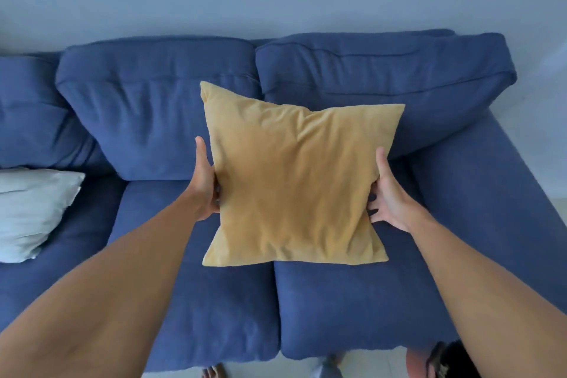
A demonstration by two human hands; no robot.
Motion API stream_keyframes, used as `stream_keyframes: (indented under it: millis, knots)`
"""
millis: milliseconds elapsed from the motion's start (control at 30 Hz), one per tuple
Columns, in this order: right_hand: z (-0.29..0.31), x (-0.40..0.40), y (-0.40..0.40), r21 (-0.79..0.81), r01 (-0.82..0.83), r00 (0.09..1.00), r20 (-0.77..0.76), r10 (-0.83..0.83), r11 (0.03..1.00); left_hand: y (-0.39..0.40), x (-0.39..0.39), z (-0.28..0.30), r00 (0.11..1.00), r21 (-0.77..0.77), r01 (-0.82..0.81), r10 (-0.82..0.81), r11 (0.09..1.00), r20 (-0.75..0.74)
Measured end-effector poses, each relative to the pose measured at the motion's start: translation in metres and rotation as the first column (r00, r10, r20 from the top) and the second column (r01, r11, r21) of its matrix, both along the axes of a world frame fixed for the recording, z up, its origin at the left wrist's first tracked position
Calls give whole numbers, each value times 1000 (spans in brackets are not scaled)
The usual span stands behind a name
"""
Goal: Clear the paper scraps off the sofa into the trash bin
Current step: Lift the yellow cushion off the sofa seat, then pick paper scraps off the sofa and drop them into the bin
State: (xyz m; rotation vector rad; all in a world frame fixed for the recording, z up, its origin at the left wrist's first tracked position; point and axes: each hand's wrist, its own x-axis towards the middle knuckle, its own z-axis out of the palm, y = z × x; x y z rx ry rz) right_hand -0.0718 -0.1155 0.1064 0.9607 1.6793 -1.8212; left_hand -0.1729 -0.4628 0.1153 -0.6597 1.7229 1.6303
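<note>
**Yellow cushion held over sofa**

Blue sofa filled the view; paper scraps and bin could not be seen. Both hands gripped a yellow cushion by its sides: left hand, right hand. Pale cushion lay at left.

Both hands grip a yellow cushion by its sides, left hand and right hand, above the blue sofa; a white pillow lies left.

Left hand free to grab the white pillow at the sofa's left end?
Probably not yet: the left hand and right hand are both gripping the yellow pillow. Nothing blocks the path to the white pillow.
</note>
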Motion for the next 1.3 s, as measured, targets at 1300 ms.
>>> stream_keyframes:
  millis: [1300]
  knots:
    - [-143, -47, 37, 517, 128, 992, -80, -101, 847, 155, -46, -131, 904, -199, 390, -415, 899, -103]
